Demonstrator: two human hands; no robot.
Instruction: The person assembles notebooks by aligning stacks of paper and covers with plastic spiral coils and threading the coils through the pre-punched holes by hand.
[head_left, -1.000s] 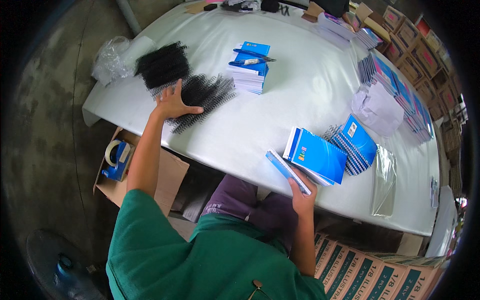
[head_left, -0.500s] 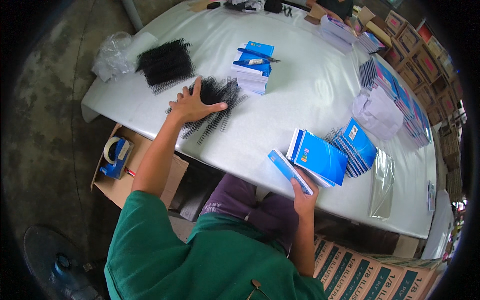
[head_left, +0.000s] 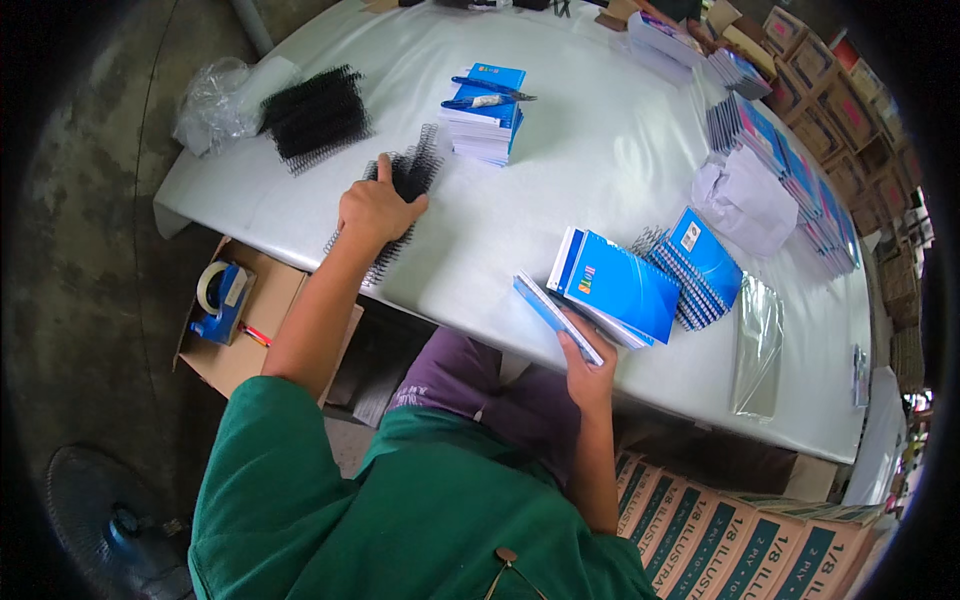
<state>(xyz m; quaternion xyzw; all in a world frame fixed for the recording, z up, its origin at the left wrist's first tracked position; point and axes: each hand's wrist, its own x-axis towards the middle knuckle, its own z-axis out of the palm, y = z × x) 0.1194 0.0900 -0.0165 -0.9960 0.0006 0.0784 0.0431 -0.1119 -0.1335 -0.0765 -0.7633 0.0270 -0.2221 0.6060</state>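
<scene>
My left hand (head_left: pixel 372 213) lies over a bunch of black spiral binding coils (head_left: pixel 421 165) near the table's left front edge. Its thumb and index finger reach along the bunch, while the other fingers are curled in against it. At the front edge my right hand (head_left: pixel 588 362) grips a thin blue-and-white notebook (head_left: pixel 543 306), tilted with its edge up. Just beyond it is a stack of blue-covered notebooks (head_left: pixel 628 292). Beside that, spiral-bound blue notebooks (head_left: pixel 697 262) lie fanned in a pile. A second bunch of black coils (head_left: pixel 318 118) sits farther left.
Two blue-handled tools (head_left: pixel 488 101) rest on a notebook stack (head_left: pixel 478 140) at mid-table. Clear plastic (head_left: pixel 222 105) lies far left, crumpled white paper (head_left: pixel 745 200) on the right. A cardboard box (head_left: pixel 262 300) with a tape dispenser (head_left: pixel 224 300) stands left; a fan (head_left: pixel 118 520) is lower left.
My left hand has drawn its spread fingers in, and the loose coils beneath it are now gathered into a narrower bunch. My right hand keeps the notebook. The whole view has shifted slightly.
</scene>
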